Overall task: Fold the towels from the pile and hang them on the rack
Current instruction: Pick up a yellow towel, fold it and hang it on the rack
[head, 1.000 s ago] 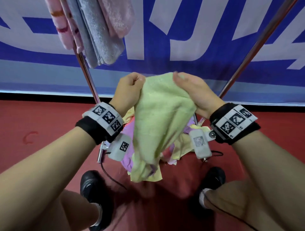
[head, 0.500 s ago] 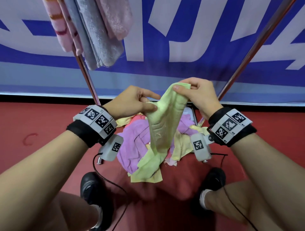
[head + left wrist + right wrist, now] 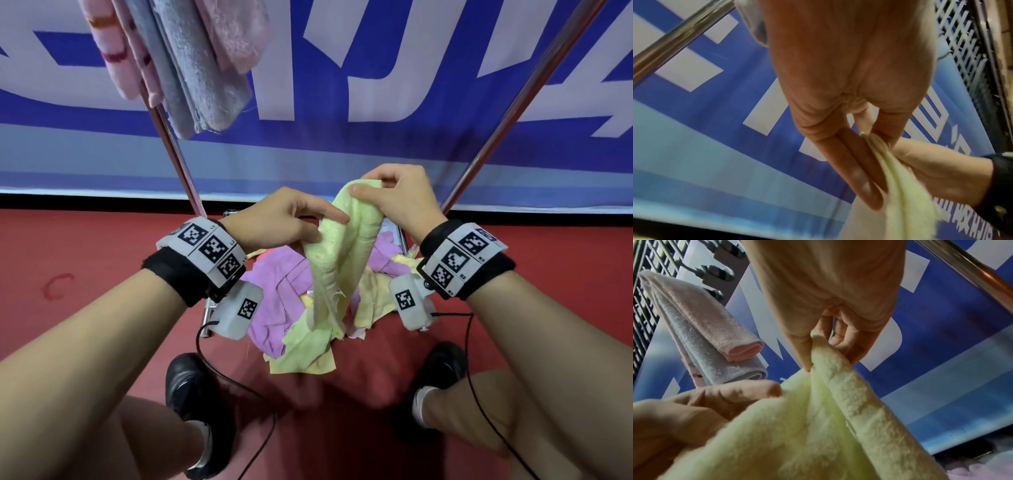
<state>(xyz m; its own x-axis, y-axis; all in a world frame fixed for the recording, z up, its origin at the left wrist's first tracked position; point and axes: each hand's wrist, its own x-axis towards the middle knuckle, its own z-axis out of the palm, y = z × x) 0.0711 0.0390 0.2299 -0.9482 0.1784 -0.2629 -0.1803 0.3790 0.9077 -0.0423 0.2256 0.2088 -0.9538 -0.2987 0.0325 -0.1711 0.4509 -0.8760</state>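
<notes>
Your right hand [image 3: 402, 202] pinches the top corner of the pale green towel [image 3: 337, 260], thumb on the near face and curled fingers [image 3: 846, 339] behind it, so the cloth is bunched tight at the pinch. Just below and to the left of that pinch your left hand [image 3: 274, 222] grips the towel's edge: thumb stretched out along the near side, fingers [image 3: 855, 170] laid straight and close together against the far side, cloth sandwiched between them. Both hands are close, nearly touching at the thumbs. From the two grips the towel hangs down in a long loose fold, and its lower end drops into the pile [image 3: 284, 291] of purple, yellow and green cloths lying on the red floor [image 3: 68, 246] directly beneath your hands; I cannot tell whether the tail has lifted clear of it. Either side of the grip the metal legs of the rack [image 3: 178, 161] slant upward. Up and left of your hands, folded pink and grey towels [image 3: 191, 65] hang over the rack. Behind everything stands a blue and white banner [image 3: 376, 85]. Below the pile, your black shoes [image 3: 191, 394] stand either side of it.
</notes>
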